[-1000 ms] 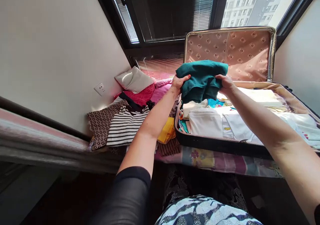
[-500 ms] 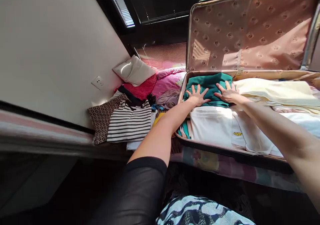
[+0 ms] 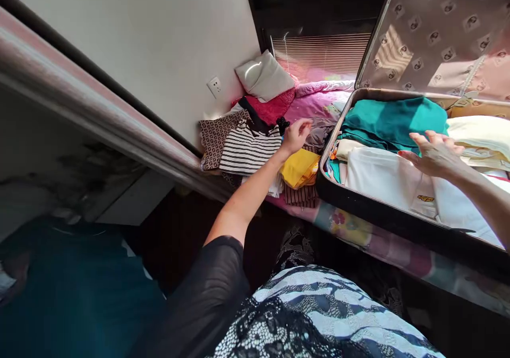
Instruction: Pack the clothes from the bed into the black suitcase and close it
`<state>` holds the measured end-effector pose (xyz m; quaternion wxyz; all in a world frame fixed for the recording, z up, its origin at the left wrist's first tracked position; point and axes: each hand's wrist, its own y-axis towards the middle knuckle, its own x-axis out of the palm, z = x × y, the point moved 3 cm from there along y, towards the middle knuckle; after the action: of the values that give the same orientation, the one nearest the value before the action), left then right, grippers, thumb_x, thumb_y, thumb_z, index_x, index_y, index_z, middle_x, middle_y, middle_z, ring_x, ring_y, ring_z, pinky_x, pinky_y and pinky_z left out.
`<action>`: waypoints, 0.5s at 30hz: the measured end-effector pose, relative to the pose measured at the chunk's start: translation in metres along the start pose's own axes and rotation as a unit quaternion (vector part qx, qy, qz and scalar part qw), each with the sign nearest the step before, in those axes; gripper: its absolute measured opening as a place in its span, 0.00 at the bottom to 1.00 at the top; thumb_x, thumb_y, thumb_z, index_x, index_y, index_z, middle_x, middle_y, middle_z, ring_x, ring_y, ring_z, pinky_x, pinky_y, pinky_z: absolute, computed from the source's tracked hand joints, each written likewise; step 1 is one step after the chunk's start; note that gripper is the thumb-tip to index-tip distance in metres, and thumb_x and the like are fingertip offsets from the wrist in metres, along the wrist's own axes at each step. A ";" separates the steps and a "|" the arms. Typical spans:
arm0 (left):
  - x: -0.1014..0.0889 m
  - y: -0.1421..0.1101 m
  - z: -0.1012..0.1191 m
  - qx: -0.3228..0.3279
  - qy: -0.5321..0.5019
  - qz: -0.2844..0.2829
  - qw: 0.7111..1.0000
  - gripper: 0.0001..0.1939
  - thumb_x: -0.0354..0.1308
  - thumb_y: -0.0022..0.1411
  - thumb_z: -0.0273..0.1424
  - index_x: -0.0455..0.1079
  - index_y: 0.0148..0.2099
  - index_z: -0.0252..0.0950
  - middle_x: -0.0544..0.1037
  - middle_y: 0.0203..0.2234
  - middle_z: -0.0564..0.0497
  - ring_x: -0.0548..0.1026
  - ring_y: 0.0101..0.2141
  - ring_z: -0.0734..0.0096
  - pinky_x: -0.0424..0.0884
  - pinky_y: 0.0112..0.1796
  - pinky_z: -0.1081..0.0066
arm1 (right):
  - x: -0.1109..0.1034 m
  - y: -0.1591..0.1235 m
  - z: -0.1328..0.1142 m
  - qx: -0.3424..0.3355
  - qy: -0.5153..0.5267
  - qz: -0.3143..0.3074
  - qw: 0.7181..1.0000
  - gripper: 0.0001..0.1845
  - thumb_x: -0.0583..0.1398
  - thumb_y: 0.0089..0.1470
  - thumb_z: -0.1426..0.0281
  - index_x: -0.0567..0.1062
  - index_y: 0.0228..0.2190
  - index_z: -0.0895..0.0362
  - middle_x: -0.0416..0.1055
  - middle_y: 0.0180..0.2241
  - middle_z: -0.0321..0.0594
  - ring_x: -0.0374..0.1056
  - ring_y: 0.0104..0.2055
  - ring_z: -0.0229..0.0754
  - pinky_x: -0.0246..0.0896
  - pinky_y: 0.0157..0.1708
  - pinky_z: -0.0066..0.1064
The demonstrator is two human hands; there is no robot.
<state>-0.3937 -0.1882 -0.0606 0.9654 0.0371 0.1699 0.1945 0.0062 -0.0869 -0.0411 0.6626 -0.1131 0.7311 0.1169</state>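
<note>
At frame right, green cloth (image 3: 392,116) lies inside the suitcase (image 3: 358,204); right hand (image 3: 436,154) spread, empty. Left hand (image 3: 297,136) near yellow cloth (image 3: 299,168), grip unclear. Placing seems done; another pick would need closing fingers.

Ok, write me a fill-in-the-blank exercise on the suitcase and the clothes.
1. Over the suitcase is the person's ____ hand.
2. The green cloth lies in its back ____ corner.
3. The bright cloth outside its near left corner is coloured ____.
4. The striped top has stripes of black and ____.

Missing words: right; left; yellow; white.
</note>
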 end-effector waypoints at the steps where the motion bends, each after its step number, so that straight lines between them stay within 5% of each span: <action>1: -0.012 -0.022 -0.016 -0.008 0.074 -0.010 0.997 0.30 0.71 0.69 0.45 0.78 0.66 0.34 0.79 0.62 0.34 0.74 0.67 0.41 0.68 0.70 0.49 | 0.000 -0.010 -0.007 -0.010 0.013 0.009 1.000 0.37 0.54 0.75 0.48 0.69 0.75 0.53 0.56 0.77 0.68 0.52 0.76 0.74 0.53 0.66 0.70; 5: -0.015 -0.104 -0.082 -0.071 0.239 -0.062 0.967 0.54 0.81 0.54 0.43 0.69 0.78 0.32 0.56 0.79 0.27 0.53 0.79 0.23 0.52 0.77 0.40 | -0.004 -0.037 -0.036 -0.055 0.056 0.038 0.996 0.36 0.57 0.71 0.52 0.70 0.72 0.55 0.59 0.76 0.66 0.58 0.74 0.72 0.60 0.66 0.67; 8: -0.002 -0.121 -0.105 -0.066 0.271 -0.071 0.958 0.57 0.81 0.53 0.35 0.64 0.81 0.35 0.49 0.83 0.32 0.49 0.80 0.25 0.50 0.78 0.42 | -0.019 -0.049 -0.049 -0.089 0.064 0.043 0.993 0.36 0.60 0.67 0.58 0.71 0.70 0.59 0.65 0.72 0.67 0.60 0.76 0.68 0.59 0.71 0.62; 11: -0.008 -0.101 -0.103 -0.050 0.253 -0.049 0.965 0.42 0.75 0.58 0.28 0.74 0.74 0.36 0.62 0.78 0.34 0.64 0.75 0.37 0.59 0.75 0.49 | -0.042 -0.063 -0.048 -0.087 0.066 0.036 0.993 0.33 0.62 0.66 0.60 0.73 0.69 0.59 0.69 0.69 0.66 0.64 0.74 0.65 0.61 0.71 0.56; 15: -0.039 -0.067 -0.094 -0.124 0.129 0.025 0.984 0.17 0.68 0.60 0.23 0.84 0.52 0.32 0.85 0.52 0.36 0.81 0.57 0.47 0.74 0.63 0.54 | -0.068 -0.085 -0.041 -0.057 0.091 0.049 0.993 0.29 0.64 0.66 0.61 0.77 0.65 0.54 0.75 0.65 0.61 0.76 0.61 0.63 0.69 0.66 0.53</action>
<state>-0.4352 -0.2649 -0.1458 0.9273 -0.1042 0.2666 0.2411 0.0012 -0.1798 0.0285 0.5793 -0.1248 0.7850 0.1805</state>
